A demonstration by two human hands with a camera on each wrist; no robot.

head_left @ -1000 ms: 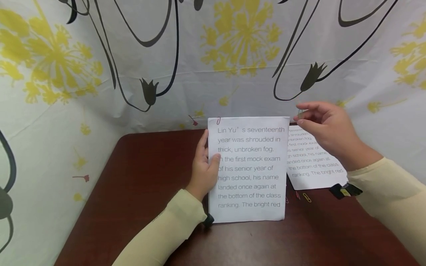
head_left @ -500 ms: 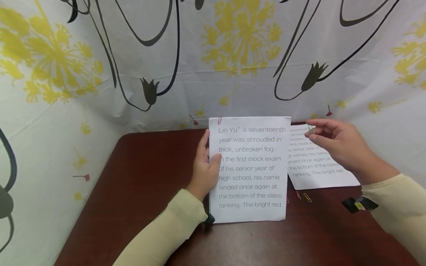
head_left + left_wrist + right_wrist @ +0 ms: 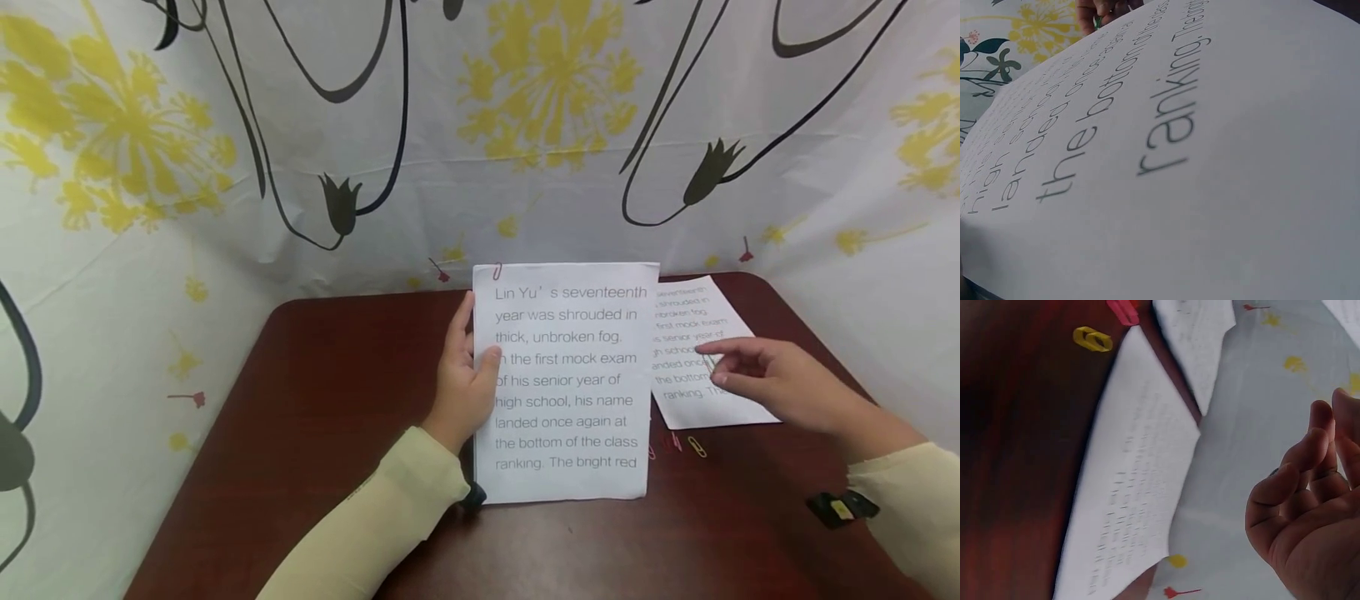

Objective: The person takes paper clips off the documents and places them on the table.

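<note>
A dark red-brown surface (image 3: 322,417) stands against a white cloth backdrop (image 3: 225,167) printed with yellow flowers and black looping stems.

At the centre lies a stack of white printed sheets (image 3: 570,383), its large grey text facing the person, with a red paper clip (image 3: 496,272) on its top edge at about 11 o'clock. The left hand (image 3: 465,387) holds the stack's 9 o'clock edge, thumb on top of the page and fingers lying along the side.

A second printed sheet (image 3: 693,329) lies flat at 3 o'clock of the stack, partly tucked under it. The right hand (image 3: 776,385) hovers over this sheet's near end, thumb and forefinger drawn together on what looks like a small green paper clip (image 3: 707,363); it is too small to make out clearly.

On the bare wood at about 5 o'clock of the stack lie loose paper clips, a yellow one (image 3: 697,447) beside red ones (image 3: 672,441). A small black and yellow tag (image 3: 840,507) shows at the right sleeve cuff.

The paper is judged light, thin and floppy, easy to crease or slide on the smooth wood; it is best pinned flat at an edge or pinched near a corner. The clips are judged tiny, stiff and slippery, so a fingertip pinch across the wire loops suits them.
</note>
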